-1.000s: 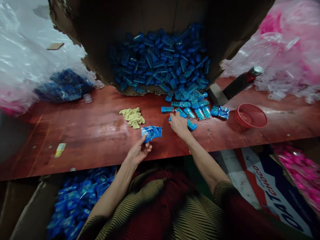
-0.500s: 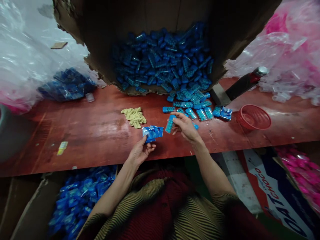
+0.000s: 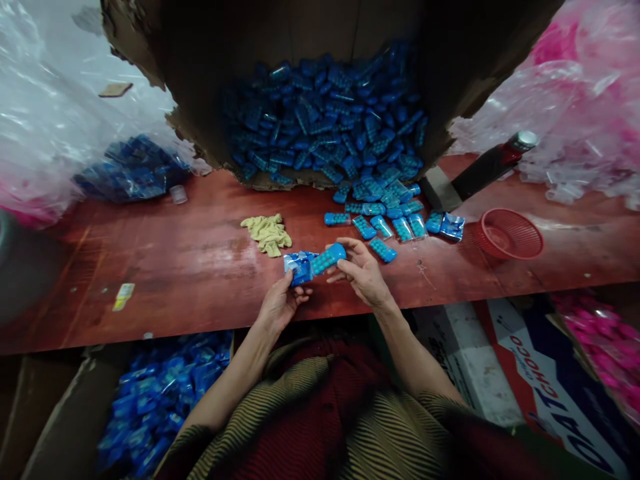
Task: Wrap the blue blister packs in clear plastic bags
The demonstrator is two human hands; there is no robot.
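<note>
My left hand is closed on several small blue printed packets, with the thumb on top. In my right hand is a small clear bottle with a blue cap, full of blue balls; the fingers pinch it near the cap. Its clear end meets the right side of the packets; whether it has gone inside one, I cannot tell. A similar bottle lies on the red table just beyond my right hand. More bottles lie loose behind it, in front of the pile.
A torn cardboard box holds a heap of blue bottles. A yellow-green cloth lies left of centre. To the right are a red basket and a dark bottle-like object. Below the table edge sit blue packets.
My right hand has moved left and tilted the bottle toward level, bringing it against the packets. My left hand has stayed in about the same place.
</note>
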